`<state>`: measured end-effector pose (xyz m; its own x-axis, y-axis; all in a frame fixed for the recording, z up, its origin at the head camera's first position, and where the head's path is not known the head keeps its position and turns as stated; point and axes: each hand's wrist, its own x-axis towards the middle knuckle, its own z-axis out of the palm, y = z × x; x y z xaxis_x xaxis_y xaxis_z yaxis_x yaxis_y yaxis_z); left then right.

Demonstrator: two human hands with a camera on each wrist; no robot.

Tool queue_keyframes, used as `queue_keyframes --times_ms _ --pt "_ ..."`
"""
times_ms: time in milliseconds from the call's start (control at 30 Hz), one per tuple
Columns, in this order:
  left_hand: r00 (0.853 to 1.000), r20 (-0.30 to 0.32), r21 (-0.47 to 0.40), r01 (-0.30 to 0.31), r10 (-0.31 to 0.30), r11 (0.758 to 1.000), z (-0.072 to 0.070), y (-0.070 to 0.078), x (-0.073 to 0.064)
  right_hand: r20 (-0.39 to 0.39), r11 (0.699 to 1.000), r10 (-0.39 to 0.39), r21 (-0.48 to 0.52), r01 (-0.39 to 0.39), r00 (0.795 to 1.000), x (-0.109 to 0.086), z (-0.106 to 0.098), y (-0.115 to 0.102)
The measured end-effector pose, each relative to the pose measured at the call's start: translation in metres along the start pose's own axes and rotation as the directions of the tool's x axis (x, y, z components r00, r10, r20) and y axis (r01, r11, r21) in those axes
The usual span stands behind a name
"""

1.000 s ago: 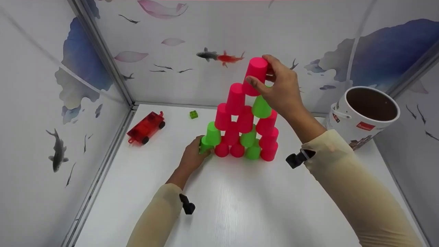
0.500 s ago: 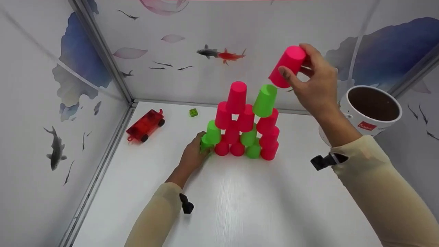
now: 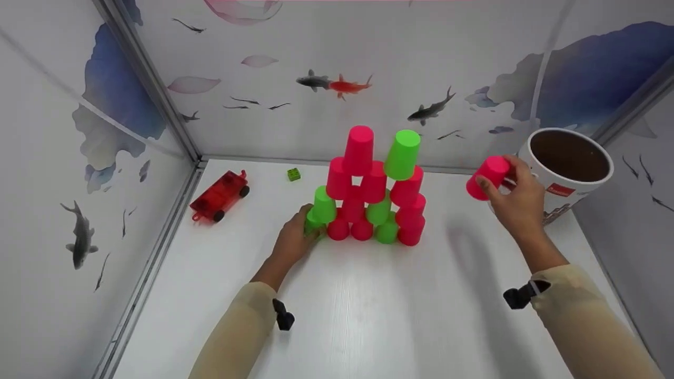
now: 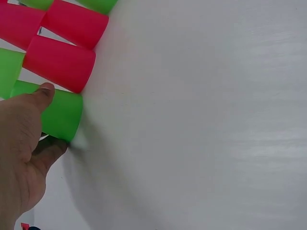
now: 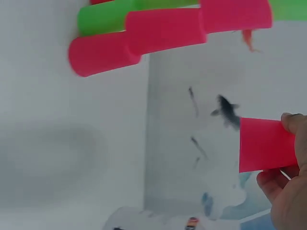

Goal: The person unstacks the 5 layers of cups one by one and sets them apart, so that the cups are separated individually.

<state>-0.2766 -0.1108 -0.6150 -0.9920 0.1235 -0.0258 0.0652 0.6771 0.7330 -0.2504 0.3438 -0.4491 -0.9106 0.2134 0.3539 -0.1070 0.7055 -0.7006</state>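
Note:
A stack of upside-down pink and green plastic cups (image 3: pixel 354 202) rises in rows on the white table. Two cups top it, a pink cup (image 3: pixel 360 151) and a green cup (image 3: pixel 403 155), with a gap between them. My left hand (image 3: pixel 293 238) grips the green cup (image 4: pixel 61 114) at the bottom left corner, thumb on one side and fingers on the other. Off to the right of the stack, my right hand (image 3: pixel 518 200) holds a pink cup (image 3: pixel 485 180) in the air between thumb and fingers, its mouth down and slightly tilted. The right wrist view shows this held cup (image 5: pixel 266 145) apart from the stack.
A white bucket (image 3: pixel 571 187) stands at the back right, behind my right hand. A red toy car (image 3: pixel 220 196) and a small green toy brick (image 3: pixel 294 174) lie at the back left. Printed wall panels (image 3: pixel 253 126) enclose the table's back and sides.
My right hand has lifted the pink cup from beside the top of the stack, then carried it right and down near the bucket. My left hand stays on the corner green cup.

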Motion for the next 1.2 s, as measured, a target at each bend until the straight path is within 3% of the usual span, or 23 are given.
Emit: queue_keyframes --times_ms 200,433,700,933,1200 --pt "1.000 0.008 0.004 0.011 -0.011 1.000 0.000 0.004 0.001 0.129 0.992 0.127 -0.012 -0.127 0.983 -0.034 0.028 0.055" --pt "1.000 0.017 -0.007 0.006 -0.006 1.000 0.001 0.005 0.003 0.241 0.978 0.211 -0.043 -0.206 0.947 -0.051 0.057 0.088" --pt "1.000 0.019 0.014 0.022 -0.022 1.000 -0.001 0.005 0.001 0.344 0.966 0.257 -0.064 -0.250 0.903 -0.055 0.073 0.104" --pt "1.000 0.027 0.067 0.012 -0.014 0.998 -0.001 0.007 0.001 0.350 0.963 0.264 -0.055 -0.262 0.899 -0.054 0.075 0.108" --pt "1.000 0.025 0.052 0.013 -0.015 0.999 0.000 0.004 0.002 0.372 0.960 0.277 -0.071 -0.271 0.886 -0.053 0.075 0.109"
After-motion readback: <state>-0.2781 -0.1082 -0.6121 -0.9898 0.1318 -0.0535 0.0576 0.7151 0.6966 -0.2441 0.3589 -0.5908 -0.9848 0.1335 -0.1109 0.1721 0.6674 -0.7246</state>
